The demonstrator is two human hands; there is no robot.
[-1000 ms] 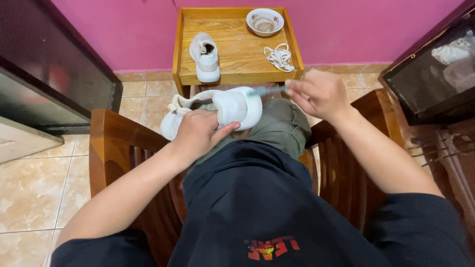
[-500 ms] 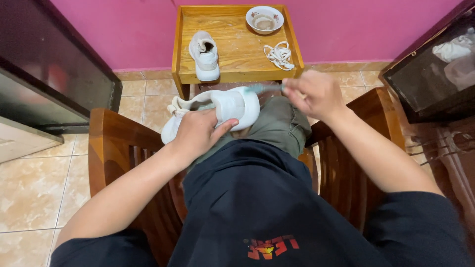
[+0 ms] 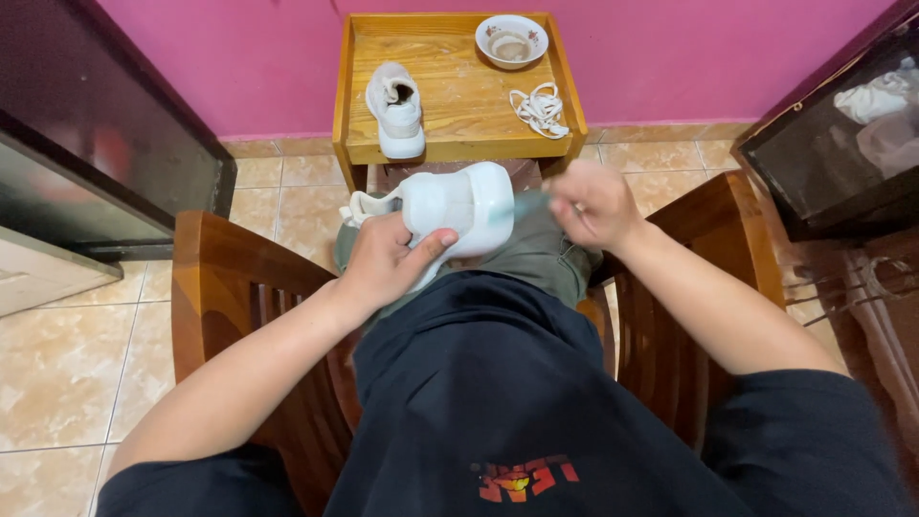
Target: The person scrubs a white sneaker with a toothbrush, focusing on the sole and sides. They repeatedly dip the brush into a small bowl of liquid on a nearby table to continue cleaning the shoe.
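Here the left hand (image 3: 388, 260) grips a white shoe (image 3: 448, 206) over the lap, thumb pressed against its side, sole turned up. The right hand (image 3: 592, 203) is closed round a thin, blurred, teal-handled brush (image 3: 522, 203) whose tip meets the shoe's heel end. To scrub well, I judge the shoe should stay braced against the thigh, with short strokes kept on the soiled rubber. On the wooden worktop (image 3: 469, 105) ahead, a small patterned bowl (image 3: 511, 40) holds a brownish liquid; beside it lie loose white laces (image 3: 541, 108) and the second shoe (image 3: 395, 108), upright.
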